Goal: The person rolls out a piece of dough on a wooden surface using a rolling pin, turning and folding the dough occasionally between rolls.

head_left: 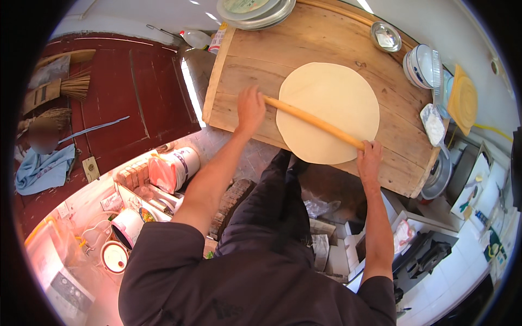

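Note:
A large, thin, nearly round sheet of dough (334,91) lies flat on a wooden board (253,53), its near edge reaching slightly past the board's front edge. Across the dough runs a long wooden rolling pin (314,121), slanting from upper left to lower right. My left hand (251,109) grips the pin's left end, just off the dough and above bare wood. At the other end, my right hand (370,159) is closed around the pin by the dough's lower right edge. The pin hides a strip of the dough beneath it.
Stacked metal trays (261,18) stand at the board's far left corner. Along the right side are a small metal bowl (385,37), stacked enamel bowls (420,67) and a scoop of flour (433,124). A dark red door (110,93) stands left; a white bucket (187,163) sits below it.

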### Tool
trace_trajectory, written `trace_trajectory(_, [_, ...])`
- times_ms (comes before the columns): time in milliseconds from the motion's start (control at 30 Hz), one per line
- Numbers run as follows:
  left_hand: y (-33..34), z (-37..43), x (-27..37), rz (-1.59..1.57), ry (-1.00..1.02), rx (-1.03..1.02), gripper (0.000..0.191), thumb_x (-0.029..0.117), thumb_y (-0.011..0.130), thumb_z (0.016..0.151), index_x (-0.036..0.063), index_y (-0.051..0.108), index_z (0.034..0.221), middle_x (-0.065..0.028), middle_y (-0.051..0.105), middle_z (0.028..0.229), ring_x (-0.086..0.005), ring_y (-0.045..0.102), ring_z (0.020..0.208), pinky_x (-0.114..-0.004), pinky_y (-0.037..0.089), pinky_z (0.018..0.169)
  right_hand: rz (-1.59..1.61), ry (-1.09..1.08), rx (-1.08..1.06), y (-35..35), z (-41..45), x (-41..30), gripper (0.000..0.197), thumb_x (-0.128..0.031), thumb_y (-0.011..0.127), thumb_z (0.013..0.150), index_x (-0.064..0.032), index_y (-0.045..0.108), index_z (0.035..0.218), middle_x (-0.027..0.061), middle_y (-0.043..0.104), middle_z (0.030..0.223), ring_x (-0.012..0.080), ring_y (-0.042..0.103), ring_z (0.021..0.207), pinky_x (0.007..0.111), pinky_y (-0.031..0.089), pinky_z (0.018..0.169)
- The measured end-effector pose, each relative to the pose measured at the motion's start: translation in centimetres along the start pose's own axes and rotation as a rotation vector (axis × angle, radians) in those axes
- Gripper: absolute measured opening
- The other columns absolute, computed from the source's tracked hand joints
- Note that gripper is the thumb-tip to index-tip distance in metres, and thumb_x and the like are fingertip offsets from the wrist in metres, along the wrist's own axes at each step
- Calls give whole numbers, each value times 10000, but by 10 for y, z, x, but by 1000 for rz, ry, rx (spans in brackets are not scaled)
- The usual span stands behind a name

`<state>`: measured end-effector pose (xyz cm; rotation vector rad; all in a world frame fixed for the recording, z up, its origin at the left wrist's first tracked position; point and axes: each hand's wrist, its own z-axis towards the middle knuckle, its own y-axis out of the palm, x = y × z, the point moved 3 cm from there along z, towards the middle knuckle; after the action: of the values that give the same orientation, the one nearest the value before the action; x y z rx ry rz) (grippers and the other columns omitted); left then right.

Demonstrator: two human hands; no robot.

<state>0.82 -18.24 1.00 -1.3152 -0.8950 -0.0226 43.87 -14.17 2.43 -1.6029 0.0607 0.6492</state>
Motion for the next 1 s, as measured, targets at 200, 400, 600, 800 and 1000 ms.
trace_trajectory(200, [37,14,10,279,441,-35,469,240,566,1021,-45,565,1394,-204,510,1509,-385,449,1419,-508,354,1186,-116,115,99,-2,4,10,418,-150,701,948,-8,632,1335,266,553,1358,456,497,1290,537,418,1096])
trace_trajectory(400, [47,66,32,153,541,-44,494,258,519,1025,-49,562,1410,-203,505,1531,-392,433,1441,-511,311,1221,-24,134,235,16,30,64,493,-279,507,1088,53,541,1450,332,449,1538,516,401,1431,565,321,1204])
trace_trajectory(600, [42,52,28,143,531,-37,464,190,490,1023,-60,574,1404,-218,560,1479,-426,450,1429,-510,348,1205,-87,64,181,19,50,64,493,-268,420,1111,47,528,1474,331,479,1526,533,405,1435,582,314,1211])
trace_trajectory(800, [38,79,38,140,568,-44,434,174,473,1040,-64,596,1382,-222,582,1456,-414,472,1420,-502,378,1191,-78,91,174,15,75,55,477,-258,443,1103,24,541,1475,315,489,1527,534,424,1422,587,327,1201])
trace_trajectory(1000, [57,117,48,127,530,-59,432,182,497,1029,-55,607,1372,-201,576,1465,-386,463,1432,-475,385,1194,-176,158,160,17,113,55,475,-281,548,1053,12,590,1425,280,528,1509,479,476,1402,545,379,1177])
